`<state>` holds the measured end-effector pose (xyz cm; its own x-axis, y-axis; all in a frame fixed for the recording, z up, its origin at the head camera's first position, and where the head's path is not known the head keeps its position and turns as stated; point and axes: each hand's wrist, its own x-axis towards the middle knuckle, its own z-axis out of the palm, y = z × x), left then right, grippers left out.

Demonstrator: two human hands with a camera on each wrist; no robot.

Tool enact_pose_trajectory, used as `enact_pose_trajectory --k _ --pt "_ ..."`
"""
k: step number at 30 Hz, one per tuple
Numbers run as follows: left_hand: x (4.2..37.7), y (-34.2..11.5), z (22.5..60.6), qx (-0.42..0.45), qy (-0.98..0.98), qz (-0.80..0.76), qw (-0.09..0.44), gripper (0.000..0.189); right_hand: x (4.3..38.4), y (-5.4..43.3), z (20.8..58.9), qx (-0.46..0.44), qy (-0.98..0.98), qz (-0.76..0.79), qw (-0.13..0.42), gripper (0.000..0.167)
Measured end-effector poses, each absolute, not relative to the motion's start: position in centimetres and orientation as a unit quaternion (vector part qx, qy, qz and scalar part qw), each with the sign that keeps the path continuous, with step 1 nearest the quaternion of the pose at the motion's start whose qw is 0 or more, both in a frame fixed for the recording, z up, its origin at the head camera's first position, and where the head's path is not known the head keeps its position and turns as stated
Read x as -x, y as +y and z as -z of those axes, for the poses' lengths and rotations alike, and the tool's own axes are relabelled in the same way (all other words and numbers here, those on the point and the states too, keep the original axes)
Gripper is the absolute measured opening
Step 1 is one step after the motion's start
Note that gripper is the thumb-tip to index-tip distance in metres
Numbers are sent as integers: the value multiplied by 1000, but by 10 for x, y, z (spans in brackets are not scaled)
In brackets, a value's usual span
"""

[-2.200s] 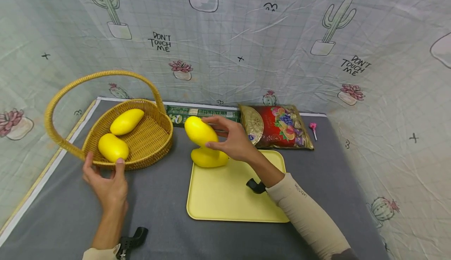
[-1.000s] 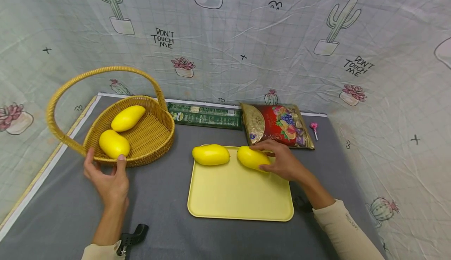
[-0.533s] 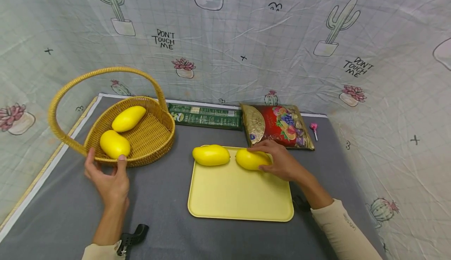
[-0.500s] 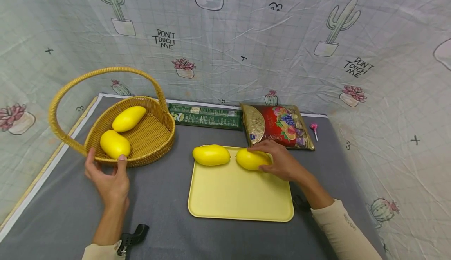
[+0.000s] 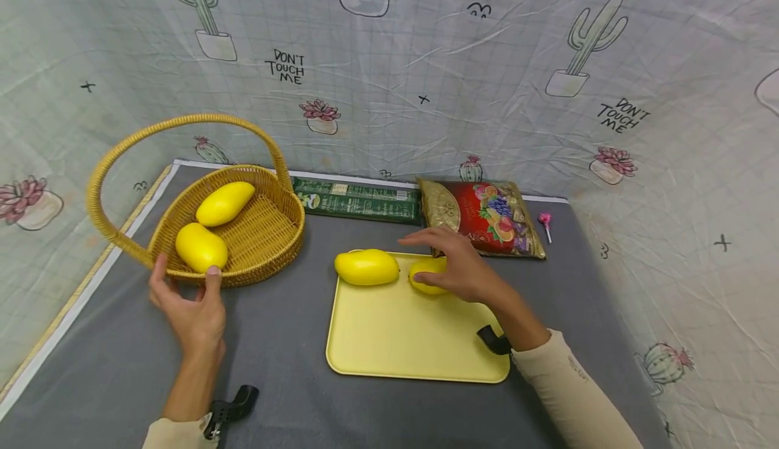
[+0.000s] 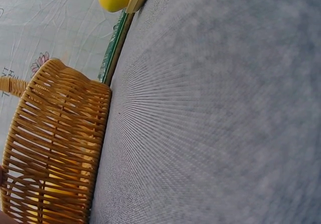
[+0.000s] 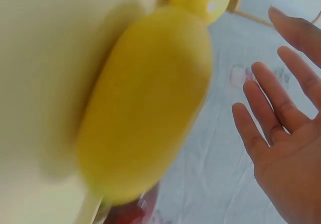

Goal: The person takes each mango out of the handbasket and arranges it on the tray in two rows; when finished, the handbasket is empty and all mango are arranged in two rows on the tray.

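Note:
Two yellow mangoes lie on the pale yellow tray (image 5: 414, 341). The left mango (image 5: 367, 267) sits at its far left corner. The right mango (image 5: 426, 276) is partly hidden in the head view by my right hand (image 5: 459, 266), which hovers over it with fingers spread. In the right wrist view the fingers (image 7: 273, 113) hold nothing and stand apart from the mango (image 7: 145, 103). My left hand (image 5: 195, 314) grips the near rim of the wicker basket (image 5: 262, 232), thumb at the rim. Inside the basket lie a far mango (image 5: 225, 203) and a near mango (image 5: 201, 247).
Along the back edge lie a green flat packet (image 5: 359, 200) and a red and gold candy bag (image 5: 483, 219), just behind the tray. A pink lollipop (image 5: 545, 222) lies to the right. The basket's tall handle (image 5: 182, 119) arches up. A printed cloth hangs behind the table.
My right hand carried a mango from the left over to the tray's right half, set it down, then let go and rose leftward. The left hand stays on the basket.

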<state>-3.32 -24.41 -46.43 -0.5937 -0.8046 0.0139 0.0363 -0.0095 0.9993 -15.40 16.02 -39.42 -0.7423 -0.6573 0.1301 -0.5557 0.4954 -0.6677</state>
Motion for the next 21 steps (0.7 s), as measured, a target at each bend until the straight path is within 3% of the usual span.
enact_pose_trajectory --k 9,21 --pt "33 -242 463 -312 -621 639 330 78 161 106 393 397 825 401 36 56" --pt "32 -243 464 -306 -623 639 332 78 162 34 390 415 799 433 49 54"
